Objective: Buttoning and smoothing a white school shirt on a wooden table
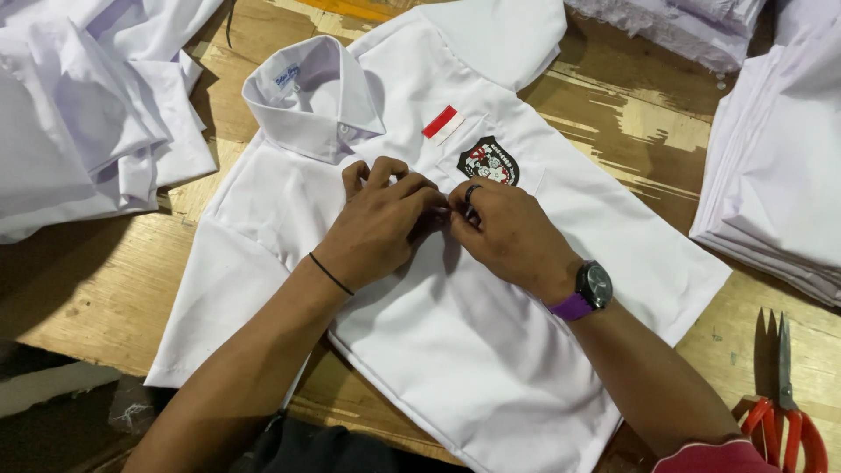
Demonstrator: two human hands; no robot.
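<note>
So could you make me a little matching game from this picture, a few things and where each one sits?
Things:
1. scissors
2. wristwatch
3. thin black band
4. crest badge

Places:
A. on the white shirt, at its chest
B. on the left wrist
C. on the wooden table, lower right
D. on the right wrist

Pairs: 1-C, 2-D, 3-B, 4-A

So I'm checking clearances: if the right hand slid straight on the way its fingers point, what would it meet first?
The left hand: the right hand points at it across the white shirt, fingertips seemingly already touching.
</note>
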